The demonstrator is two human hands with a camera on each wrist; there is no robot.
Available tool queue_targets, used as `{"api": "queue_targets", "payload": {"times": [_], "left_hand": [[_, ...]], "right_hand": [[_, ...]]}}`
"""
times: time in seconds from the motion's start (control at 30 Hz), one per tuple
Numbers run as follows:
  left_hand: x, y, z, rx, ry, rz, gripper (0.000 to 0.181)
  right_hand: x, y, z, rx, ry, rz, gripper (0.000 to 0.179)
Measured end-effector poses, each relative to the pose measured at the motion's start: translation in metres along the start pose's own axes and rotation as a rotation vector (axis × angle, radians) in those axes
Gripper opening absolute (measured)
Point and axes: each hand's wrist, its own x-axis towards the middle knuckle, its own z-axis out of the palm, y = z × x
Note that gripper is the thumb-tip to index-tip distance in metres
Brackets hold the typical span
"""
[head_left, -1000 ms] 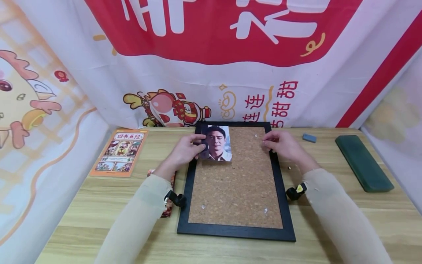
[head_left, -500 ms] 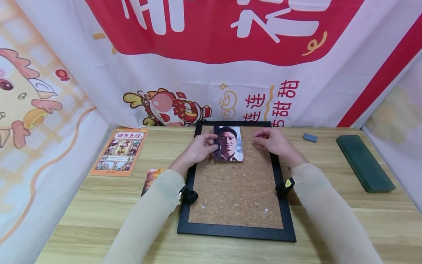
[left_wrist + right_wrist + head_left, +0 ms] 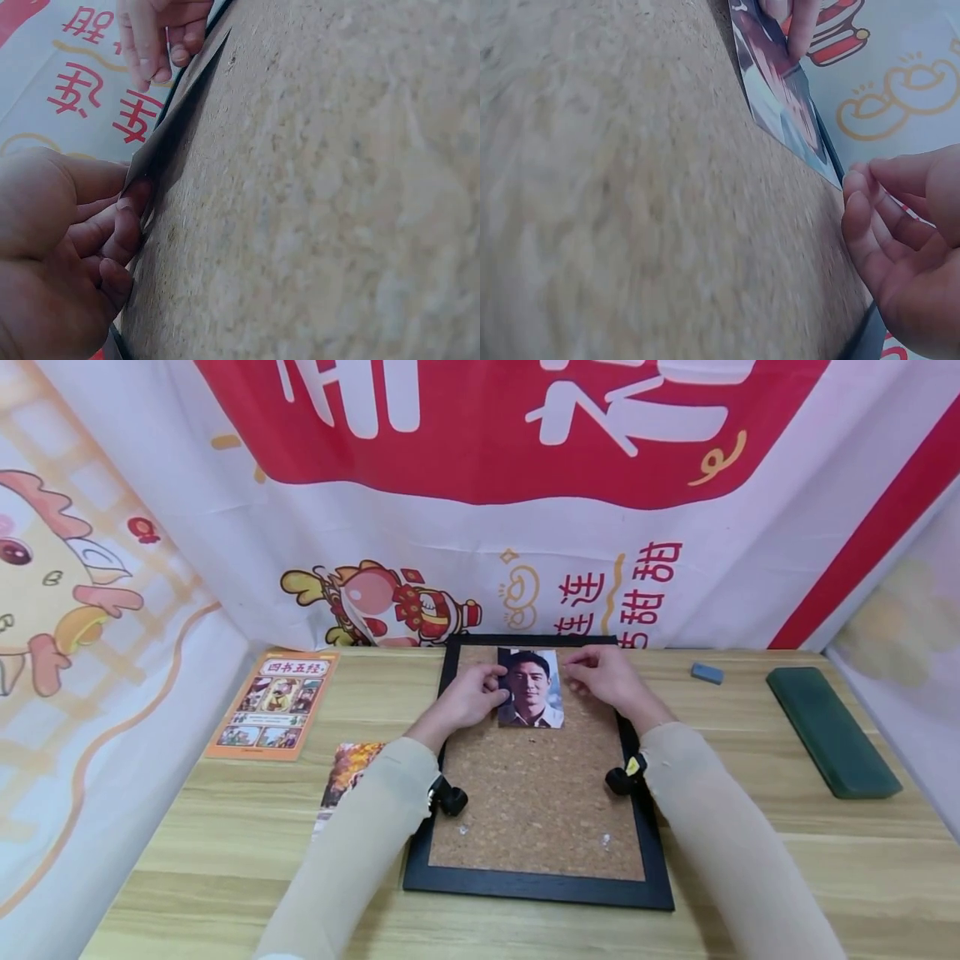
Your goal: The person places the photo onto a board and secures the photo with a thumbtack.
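My left hand (image 3: 474,693) pinches the left edge of a portrait photo (image 3: 534,697) between thumb and fingers. The photo lies over the upper part of a cork board (image 3: 532,802) with a black frame. In the left wrist view, the photo (image 3: 176,124) is tilted, its far end raised off the cork. Just past the photo's right edge, my right hand (image 3: 603,672) has thumb and fingertips pinched together. It seems to hold a tiny clear pushpin, mostly hidden by the fingers (image 3: 862,202). Small clear pins (image 3: 606,841) sit near the board's lower corners.
An orange comic-style book (image 3: 273,706) lies at the left of the wooden table. Another colourful picture (image 3: 348,772) is partly under my left forearm. To the right are a small blue block (image 3: 707,673) and a dark green case (image 3: 832,731). A printed cloth hangs behind.
My left hand has carried the photo rightward across the top of the board. The right hand has moved left from the frame's right side to the photo's edge.
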Motion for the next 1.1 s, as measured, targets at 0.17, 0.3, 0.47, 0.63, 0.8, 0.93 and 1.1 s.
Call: {"api": "queue_targets", "payload": {"times": [0.17, 0.3, 0.47, 0.63, 0.8, 0.93, 1.1], "left_hand": [[0.003, -0.001, 0.000, 0.039, -0.023, 0.008, 0.044], [0.006, -0.004, 0.001, 0.058, -0.038, 0.025, 0.044], [0.009, -0.003, 0.001, 0.077, -0.062, 0.019, 0.045], [0.009, -0.004, -0.001, 0.090, -0.073, -0.008, 0.045], [0.009, -0.005, -0.003, 0.103, -0.069, 0.014, 0.044], [0.011, -0.006, -0.002, 0.100, -0.071, 0.033, 0.044], [0.010, -0.007, -0.001, 0.082, -0.077, 0.027, 0.045]], "right_hand": [[0.011, -0.002, 0.009, 0.056, 0.009, 0.013, 0.024], [0.020, -0.006, 0.014, 0.073, 0.011, 0.018, 0.026], [0.031, -0.013, 0.018, 0.094, -0.005, 0.054, 0.027], [0.040, -0.020, 0.025, 0.125, -0.039, 0.080, 0.027], [0.050, -0.025, 0.030, 0.046, -0.036, 0.102, 0.026], [0.056, -0.028, 0.032, -0.063, -0.030, 0.116, 0.026], [0.061, -0.033, 0.035, -0.111, -0.043, 0.091, 0.024]]}}
